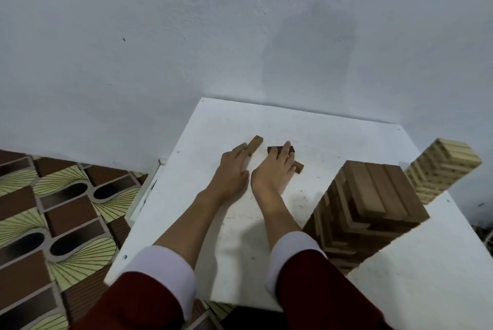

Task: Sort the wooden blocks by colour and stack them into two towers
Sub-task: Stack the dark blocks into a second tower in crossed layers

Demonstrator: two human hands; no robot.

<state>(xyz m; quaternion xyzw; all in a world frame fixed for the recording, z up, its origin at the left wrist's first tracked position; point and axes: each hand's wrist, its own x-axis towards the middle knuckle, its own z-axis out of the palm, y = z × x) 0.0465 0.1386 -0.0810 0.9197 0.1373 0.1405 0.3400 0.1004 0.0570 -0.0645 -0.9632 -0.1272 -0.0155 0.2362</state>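
Brown blocks [283,153] lie flat, dark and rectangular, under both hands [250,169]

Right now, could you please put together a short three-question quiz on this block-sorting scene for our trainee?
1. True or false: the brown tower stands nearer the camera than the pale tower.
2. Which colour are the loose blocks on the white table? A) pale B) brown C) red
3. Fill in: the left hand touches a brown block lying ___ on the table.

Key: 1 true. 2 B; the right hand rests on a dark brown block, with another brown block under its fingers. 3 flat.
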